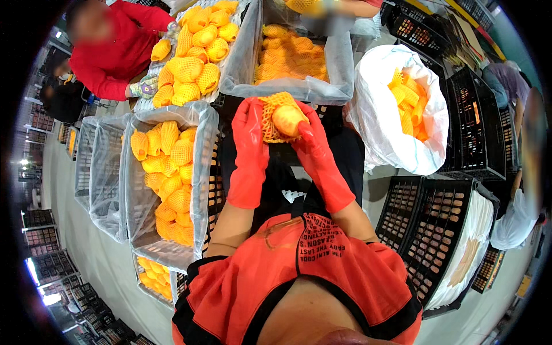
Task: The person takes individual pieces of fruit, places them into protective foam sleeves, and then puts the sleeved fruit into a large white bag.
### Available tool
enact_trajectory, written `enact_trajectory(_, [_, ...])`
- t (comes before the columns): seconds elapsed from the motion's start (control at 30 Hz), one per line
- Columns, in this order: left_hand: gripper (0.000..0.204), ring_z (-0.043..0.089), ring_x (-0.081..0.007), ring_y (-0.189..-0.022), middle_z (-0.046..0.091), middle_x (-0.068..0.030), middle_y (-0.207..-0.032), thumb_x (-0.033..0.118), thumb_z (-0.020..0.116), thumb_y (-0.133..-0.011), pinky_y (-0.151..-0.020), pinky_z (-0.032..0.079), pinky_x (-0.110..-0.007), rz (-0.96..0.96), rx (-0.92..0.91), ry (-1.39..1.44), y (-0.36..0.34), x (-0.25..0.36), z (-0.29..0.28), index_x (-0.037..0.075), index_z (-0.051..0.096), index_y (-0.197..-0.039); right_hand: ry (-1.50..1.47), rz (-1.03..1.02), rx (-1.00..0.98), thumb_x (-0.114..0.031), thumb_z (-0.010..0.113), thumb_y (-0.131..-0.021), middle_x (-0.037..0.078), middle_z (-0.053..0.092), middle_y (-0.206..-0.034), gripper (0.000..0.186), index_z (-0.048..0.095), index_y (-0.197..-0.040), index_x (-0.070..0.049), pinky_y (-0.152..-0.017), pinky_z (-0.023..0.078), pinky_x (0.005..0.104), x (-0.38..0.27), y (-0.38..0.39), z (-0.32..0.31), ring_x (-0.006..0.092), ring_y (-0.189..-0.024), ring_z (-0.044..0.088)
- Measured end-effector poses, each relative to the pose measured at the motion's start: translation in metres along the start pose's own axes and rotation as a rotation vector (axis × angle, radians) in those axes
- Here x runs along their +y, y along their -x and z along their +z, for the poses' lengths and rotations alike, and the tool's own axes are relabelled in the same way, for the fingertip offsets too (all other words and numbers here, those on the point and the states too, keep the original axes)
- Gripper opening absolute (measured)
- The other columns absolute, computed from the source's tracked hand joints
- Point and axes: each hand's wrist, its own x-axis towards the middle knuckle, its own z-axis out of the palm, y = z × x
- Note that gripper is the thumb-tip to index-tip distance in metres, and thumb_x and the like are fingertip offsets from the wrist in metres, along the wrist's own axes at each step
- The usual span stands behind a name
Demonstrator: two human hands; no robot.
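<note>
In front of my chest, both hands wear long red rubber gloves. A pale yellow-orange fruit (289,119) sits partly inside a yellow foam net sleeve (270,127), its bare end toward the right. My left hand (249,118) is closed on the net's left side. Against the bare end of the fruit, my right hand (313,138) grips with thumb and fingers. Just beyond, a plastic-lined crate (342,63) contains several orange-yellow fruits. An open white sack (371,109) to the right holds loose yellow foam nets (411,106).
At left, a plastic-lined crate (198,172) holds several netted fruits (169,178). More netted fruits (192,69) lie at the far left, where a person in red (115,52) works with a gloved hand (144,87). Black crates (431,230) stand at right.
</note>
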Motion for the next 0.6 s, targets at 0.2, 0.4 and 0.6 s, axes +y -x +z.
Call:
enact_trajectory(0.2, [0.02, 0.066, -0.0109, -0.089, 0.069, -0.0042, -0.102, 0.012, 0.071, -0.092, -0.08, 0.053, -0.026, -0.033, -0.25, -0.197, -0.003, -0.004, 0.005, 0.002, 0.065, -0.108, -0.537, 0.175, -0.045, -0.051, 0.051, -0.098, 0.008, 0.046, -0.148, 0.062, 0.042, -0.145, -0.011, -0.116, 0.032, 0.0448, 0.007, 0.0, -0.029, 0.0298, -0.138, 0.043])
enact_trajectory(0.4, [0.024, 0.062, -0.0083, -0.086, 0.068, -0.0027, -0.096, 0.014, 0.076, -0.087, -0.079, 0.05, -0.025, -0.223, -0.353, -0.281, -0.004, 0.005, 0.011, 0.001, 0.067, -0.104, -0.638, 0.174, 0.106, -0.053, 0.035, -0.103, 0.009, 0.045, -0.149, 0.057, 0.039, -0.145, -0.015, -0.115, 0.034, 0.0461, 0.005, 0.004, -0.033, 0.029, -0.136, 0.045])
enact_trajectory(0.6, [0.027, 0.061, -0.0085, -0.084, 0.068, -0.0029, -0.094, 0.018, 0.077, -0.086, -0.076, 0.05, -0.025, -0.08, -0.375, -0.391, -0.003, -0.003, 0.014, 0.0, 0.066, -0.103, 0.105, -0.048, 0.015, -0.059, 0.039, -0.099, 0.011, 0.043, -0.151, 0.067, 0.037, -0.148, -0.014, -0.116, 0.032, 0.0468, 0.021, 0.006, -0.06, 0.0299, -0.138, 0.043])
